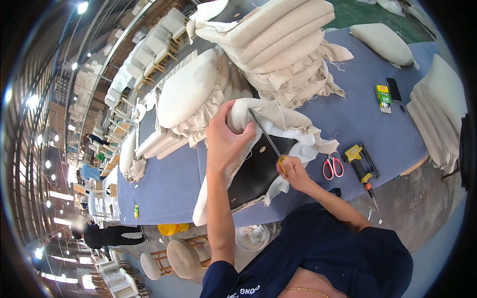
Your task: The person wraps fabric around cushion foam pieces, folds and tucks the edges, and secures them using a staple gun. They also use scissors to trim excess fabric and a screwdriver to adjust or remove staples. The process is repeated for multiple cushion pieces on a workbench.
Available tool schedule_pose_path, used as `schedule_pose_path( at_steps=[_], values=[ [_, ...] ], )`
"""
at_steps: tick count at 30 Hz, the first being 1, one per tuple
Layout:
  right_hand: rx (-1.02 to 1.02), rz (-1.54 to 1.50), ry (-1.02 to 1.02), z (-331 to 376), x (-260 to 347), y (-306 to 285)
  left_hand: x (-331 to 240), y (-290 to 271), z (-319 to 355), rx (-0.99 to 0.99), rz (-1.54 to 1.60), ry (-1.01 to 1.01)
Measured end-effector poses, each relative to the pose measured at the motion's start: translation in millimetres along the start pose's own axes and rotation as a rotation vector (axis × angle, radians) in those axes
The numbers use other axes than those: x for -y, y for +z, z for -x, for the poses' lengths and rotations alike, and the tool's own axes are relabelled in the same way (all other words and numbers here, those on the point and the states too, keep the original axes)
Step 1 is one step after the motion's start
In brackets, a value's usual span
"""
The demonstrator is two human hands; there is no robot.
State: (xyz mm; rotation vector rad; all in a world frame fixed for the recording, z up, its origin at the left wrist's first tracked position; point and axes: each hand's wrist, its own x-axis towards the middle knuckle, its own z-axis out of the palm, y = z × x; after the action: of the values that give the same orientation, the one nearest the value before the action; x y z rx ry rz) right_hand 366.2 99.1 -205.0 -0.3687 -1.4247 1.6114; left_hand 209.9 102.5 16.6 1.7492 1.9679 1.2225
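Note:
In front of me a seat pad lies tilted, its black underside (254, 175) showing, with beige fabric (283, 115) and white wadding loose around its edge. At the pad's far left corner, my left hand (227, 136) is closed on the folded beige fabric, thumb and fingers pinching it. My right hand (295, 174) grips the yellow handle of a screwdriver-like tool. The long metal shaft (269, 138) slants up to the left, its tip against the fabric by my left thumb; the tip itself is hard to make out.
Right of the pad lie red-handled scissors (333, 167) and a yellow and black staple gun (361, 163). Farther off are a small yellow-green box (383, 98) and a phone (393, 89). Covered pads (285, 44) are stacked behind; another pile (439, 109) stands right. Stools (184, 258) stand lower left.

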Motion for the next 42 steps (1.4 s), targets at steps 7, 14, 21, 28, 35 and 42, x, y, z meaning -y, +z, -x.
schedule_pose_path(
  at_steps=[7, 14, 21, 28, 35, 42],
  values=[
    [0.262, -0.264, 0.383, 12.6, 31.1, -12.6, -3.5, -2.2, 6.2, -0.052, -0.082, 0.013],
    [0.57, -0.962, 0.657, 12.8, 18.7, -16.0, -8.7, 1.2, 6.5, -0.069, -0.123, -0.002],
    [0.347, -0.432, 0.42, 8.9, 17.3, -19.6, -10.8, -27.1, -16.4, 0.245, 0.1, -0.043],
    [0.054, 0.129, 0.228, 6.3, 26.1, -25.4, 14.4, -16.5, -35.2, 0.296, 0.273, 0.143],
    [0.01, 0.251, 0.124, 4.8, 25.4, -26.8, 15.2, -14.6, -31.5, 0.253, 0.312, 0.314],
    [0.022, 0.238, 0.147, 9.8, 24.3, -26.2, 10.7, -17.0, -26.2, 0.281, 0.352, 0.245]
  ],
)
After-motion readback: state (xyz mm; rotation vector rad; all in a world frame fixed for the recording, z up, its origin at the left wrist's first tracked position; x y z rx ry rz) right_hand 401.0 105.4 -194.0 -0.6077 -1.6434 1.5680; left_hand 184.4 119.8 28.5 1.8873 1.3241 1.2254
